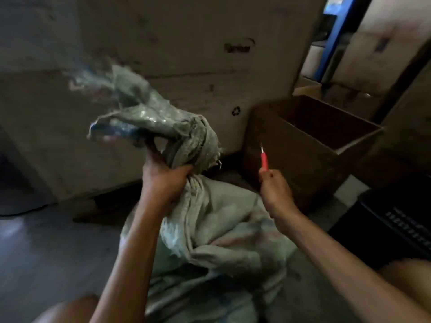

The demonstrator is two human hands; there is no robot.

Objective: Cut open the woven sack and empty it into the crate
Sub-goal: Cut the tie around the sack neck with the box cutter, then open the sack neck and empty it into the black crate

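A pale green woven sack (217, 234) stands on the floor between my knees, its bunched neck pulled up and flopping to the left with frayed ends. My left hand (163, 178) grips that twisted neck just below the tied part. My right hand (272, 185) is to the right of the sack, apart from it, and holds a red-handled cutter (264, 159) with its short blade pointing up. A black slatted plastic crate (396, 227) sits at the right edge, partly cut off by the frame.
An open brown cardboard box (310, 141) stands right behind my right hand. Large cardboard cartons (163, 54) form a wall at the back. More boxes and a blue post (331, 38) stand at the back right. Grey floor (46, 252) lies to the left.
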